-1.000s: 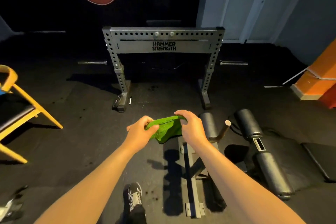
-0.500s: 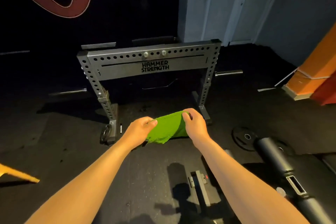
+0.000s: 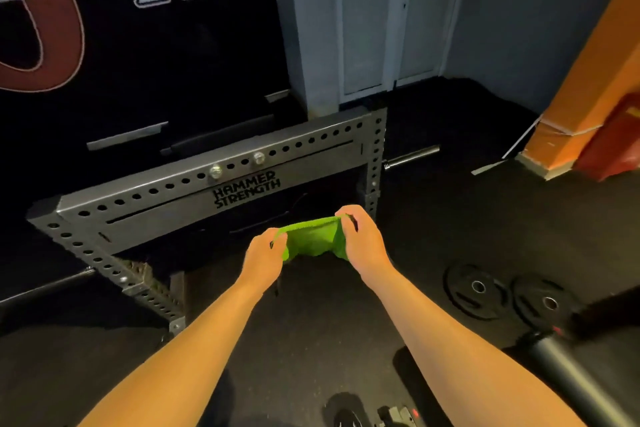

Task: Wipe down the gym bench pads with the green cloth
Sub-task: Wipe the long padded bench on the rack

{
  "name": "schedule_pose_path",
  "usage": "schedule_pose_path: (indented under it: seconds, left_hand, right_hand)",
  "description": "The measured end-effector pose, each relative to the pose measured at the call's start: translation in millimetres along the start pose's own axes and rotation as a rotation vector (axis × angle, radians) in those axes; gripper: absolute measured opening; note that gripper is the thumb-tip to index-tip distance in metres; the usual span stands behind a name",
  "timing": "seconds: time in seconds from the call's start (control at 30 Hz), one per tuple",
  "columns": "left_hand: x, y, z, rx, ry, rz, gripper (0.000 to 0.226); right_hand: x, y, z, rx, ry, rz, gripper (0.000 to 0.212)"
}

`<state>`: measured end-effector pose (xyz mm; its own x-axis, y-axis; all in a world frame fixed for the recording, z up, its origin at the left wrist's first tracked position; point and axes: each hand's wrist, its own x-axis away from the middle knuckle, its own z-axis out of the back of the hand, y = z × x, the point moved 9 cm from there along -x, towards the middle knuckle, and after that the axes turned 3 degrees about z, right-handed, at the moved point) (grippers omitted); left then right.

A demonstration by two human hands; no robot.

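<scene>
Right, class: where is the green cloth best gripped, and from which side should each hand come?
Grip the green cloth by its two upper ends, one from each side, as the left hand and right hand pinch it. It is limp and sags between them, so probably only end grips keep it spread.

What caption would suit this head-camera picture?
The left hand and right hand pinch a green cloth before a Hammer Strength rack.

Fuzzy, matt pile on the green cloth (image 3: 313, 241); dull grey perforated steel on the rack frame (image 3: 166, 199); rough, speckled matt rubber floor (image 3: 329, 315); faintly glossy black weight plates (image 3: 460, 298) near its right edge, probably rubber-coated; smooth black roller pad (image 3: 568, 374).
</scene>
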<state>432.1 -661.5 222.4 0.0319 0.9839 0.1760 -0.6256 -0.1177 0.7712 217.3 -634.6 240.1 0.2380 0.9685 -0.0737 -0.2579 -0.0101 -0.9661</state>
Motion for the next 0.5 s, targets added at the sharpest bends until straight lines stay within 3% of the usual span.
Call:
schedule_pose_path:
  seconds: [0.07, 0.17, 0.27, 0.5]
  left_hand:
    - [-45, 16, -20, 0.075, -0.029, 0.087, 0.037]
    - [-95, 38, -59, 0.153, -0.14, 0.227, 0.027]
    - [-144, 68, -97, 0.243, -0.216, 0.255, 0.035]
    - [-276, 151, -159, 0.333, -0.256, -0.03, 0.025]
  right_hand:
    - [-40, 2, 17, -0.026, 0.047, -0.004, 0.024]
    - [-88, 5, 46, -0.071, 0.148, -0.033, 0.031]
    - [-134, 11, 80, -0.09, 0.246, -0.03, 0.037]
    - [-237, 36, 147, 0.014, 0.402, -0.012, 0.046]
